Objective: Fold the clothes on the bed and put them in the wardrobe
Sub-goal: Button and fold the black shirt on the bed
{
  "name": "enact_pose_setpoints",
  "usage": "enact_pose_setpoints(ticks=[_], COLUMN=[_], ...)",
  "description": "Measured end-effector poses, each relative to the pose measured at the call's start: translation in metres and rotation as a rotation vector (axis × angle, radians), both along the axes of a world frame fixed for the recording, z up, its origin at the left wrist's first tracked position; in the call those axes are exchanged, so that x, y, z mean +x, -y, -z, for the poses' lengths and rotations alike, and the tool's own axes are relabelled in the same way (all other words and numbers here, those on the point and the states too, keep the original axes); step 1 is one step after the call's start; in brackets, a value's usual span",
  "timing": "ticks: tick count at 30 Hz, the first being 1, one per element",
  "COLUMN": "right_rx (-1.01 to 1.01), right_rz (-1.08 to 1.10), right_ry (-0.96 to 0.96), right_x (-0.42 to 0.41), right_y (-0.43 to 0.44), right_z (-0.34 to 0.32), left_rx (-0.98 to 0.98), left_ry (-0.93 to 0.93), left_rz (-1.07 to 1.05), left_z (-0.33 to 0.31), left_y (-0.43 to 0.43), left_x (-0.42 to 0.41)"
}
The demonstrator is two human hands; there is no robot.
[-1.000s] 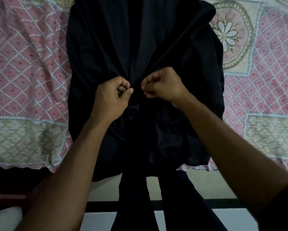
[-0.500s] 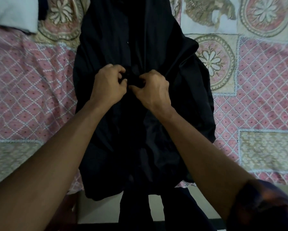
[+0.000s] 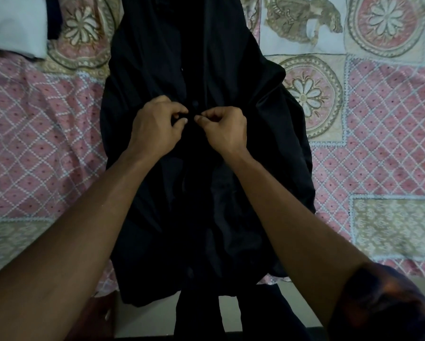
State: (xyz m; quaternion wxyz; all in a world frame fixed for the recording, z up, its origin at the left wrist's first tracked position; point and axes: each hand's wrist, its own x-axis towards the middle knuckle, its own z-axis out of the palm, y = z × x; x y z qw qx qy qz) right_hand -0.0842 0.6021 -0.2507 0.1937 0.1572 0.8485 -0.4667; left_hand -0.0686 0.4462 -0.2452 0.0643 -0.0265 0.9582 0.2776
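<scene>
Evidently preparing to fold: the long black satin garment (image 3: 275, 148) lies spread mid-bed on the pink diamond-quilted bedspread (image 3: 41, 148), hem toward 6 o'clock. The left hand (image 3: 154, 129) and right hand (image 3: 225, 130) each pinch its front edges, a small dark button (image 3: 195, 103) at their 12 o'clock. Next, I judge, the edges need aligning and fastening

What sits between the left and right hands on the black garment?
Head view: only a narrow strip of the black garment separates the left hand and right hand, both pinching its fabric. A dark button sits just above the gap.
</scene>
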Motion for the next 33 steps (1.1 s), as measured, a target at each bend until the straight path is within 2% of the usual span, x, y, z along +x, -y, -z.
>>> enact_pose_setpoints(ticks=[4,8,11,15,20,33], right_rx=[-0.062,-0.189,-0.204,-0.097,-0.015,-0.019], right_rz=[0.043,0.191,0.255,0.183,0.062,-0.023], right_ry=[0.012,0.001,-0.056,-0.055,-0.032,-0.042], right_x=[0.006,0.015,0.018,0.017,0.01,0.008], right_y=[-0.002,0.005,0.012,0.017,0.011,0.001], right_z=[0.001,0.001,0.001,0.001,0.001,0.004], left_rx=[0.005,0.16,0.233,0.269,0.214,0.153], left_ry=[0.031,0.133,0.159,0.203,0.246,0.457], left_rz=[0.007,-0.179,-0.263,-0.285,-0.235,-0.294], left_z=[-0.007,-0.009,-0.007,-0.006,-0.005,-0.015], left_y=[0.0,-0.003,-0.009,-0.012,-0.016,-0.025], left_x=[-0.004,-0.004,-0.001,-0.002,-0.007,-0.026])
